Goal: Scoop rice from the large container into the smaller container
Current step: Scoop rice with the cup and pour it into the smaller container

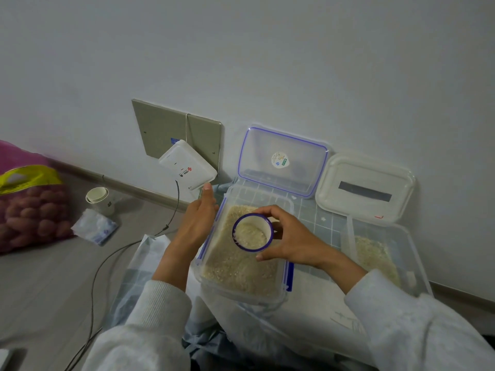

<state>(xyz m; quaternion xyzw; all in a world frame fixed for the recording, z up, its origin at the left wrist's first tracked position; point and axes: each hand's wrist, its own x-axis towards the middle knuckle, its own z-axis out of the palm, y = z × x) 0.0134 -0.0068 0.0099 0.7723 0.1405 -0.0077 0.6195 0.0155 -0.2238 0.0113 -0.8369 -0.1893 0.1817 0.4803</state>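
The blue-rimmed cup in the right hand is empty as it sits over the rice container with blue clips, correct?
Not quite: the head view shows the blue-rimmed cup holds rice. The rest stands: the right hand grips it over the rice container with blue clips.

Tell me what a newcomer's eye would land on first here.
First, the blue-rimmed cup of rice, held by the right hand above the rice-filled container at centre, while the left hand rests open against that container's left wall. Next, the two clear lids leaning on the wall behind, and the pink bag of reddish-brown produce at far left.
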